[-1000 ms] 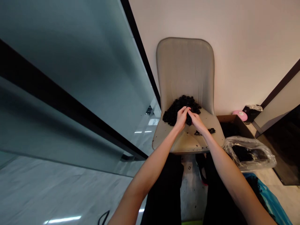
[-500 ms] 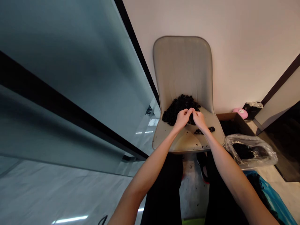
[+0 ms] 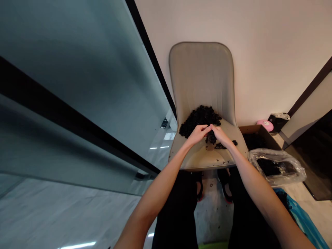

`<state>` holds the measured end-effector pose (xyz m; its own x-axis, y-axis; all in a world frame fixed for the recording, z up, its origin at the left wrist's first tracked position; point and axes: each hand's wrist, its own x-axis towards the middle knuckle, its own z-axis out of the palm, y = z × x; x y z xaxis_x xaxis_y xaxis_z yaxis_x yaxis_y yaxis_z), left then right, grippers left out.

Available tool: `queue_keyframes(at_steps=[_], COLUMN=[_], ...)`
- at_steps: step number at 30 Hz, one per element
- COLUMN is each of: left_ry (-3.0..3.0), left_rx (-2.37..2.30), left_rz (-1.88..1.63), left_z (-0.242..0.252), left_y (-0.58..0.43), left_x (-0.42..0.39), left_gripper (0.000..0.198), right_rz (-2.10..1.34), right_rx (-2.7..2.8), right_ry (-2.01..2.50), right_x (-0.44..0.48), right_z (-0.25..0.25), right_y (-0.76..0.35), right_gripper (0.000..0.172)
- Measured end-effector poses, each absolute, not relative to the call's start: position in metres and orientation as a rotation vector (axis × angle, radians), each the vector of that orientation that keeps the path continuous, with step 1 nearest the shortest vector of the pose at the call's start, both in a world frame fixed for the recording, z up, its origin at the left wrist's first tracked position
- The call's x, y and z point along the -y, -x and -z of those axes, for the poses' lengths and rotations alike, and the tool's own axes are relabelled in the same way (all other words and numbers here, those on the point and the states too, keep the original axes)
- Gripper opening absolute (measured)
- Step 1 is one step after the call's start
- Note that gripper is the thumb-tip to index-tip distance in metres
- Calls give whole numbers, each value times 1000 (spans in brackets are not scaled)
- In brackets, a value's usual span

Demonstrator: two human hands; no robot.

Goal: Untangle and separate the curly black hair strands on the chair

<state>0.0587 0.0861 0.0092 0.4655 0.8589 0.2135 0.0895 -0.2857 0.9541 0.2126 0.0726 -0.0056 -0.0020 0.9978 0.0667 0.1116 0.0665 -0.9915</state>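
Observation:
A beige chair (image 3: 201, 76) stands against the wall with a pile of small black pieces (image 3: 198, 117) heaped on its seat. My left hand (image 3: 197, 134) and my right hand (image 3: 221, 135) meet fingertip to fingertip just in front of the pile. Both pinch a small black clump (image 3: 211, 137) that hangs between them. A few loose black pieces (image 3: 225, 144) lie on the seat to the right of my right hand.
A brown cardboard box (image 3: 255, 133) sits on the floor right of the chair, with a clear plastic bag of black pieces (image 3: 277, 166) in front of it. A pink object (image 3: 265, 125) lies by the wall. Glass panels fill the left side.
My hands have drawn slightly back from the pile toward the seat's front, lifting a black clump between the fingertips. The camera view has shifted a little.

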Motion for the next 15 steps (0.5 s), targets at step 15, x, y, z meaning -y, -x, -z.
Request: queue_keyframes(at_steps=[15], left_ry=[-1611], left_rx=[-842], left_rz=[-873], left_z=[-11], left_y=[-57], left_x=[-87], left_gripper=[60], right_rz=[-893], right_rx=[1378], right_ry=[1364], right_x=[-69], right_z=[5], right_y=[-198], right_gripper=[54])
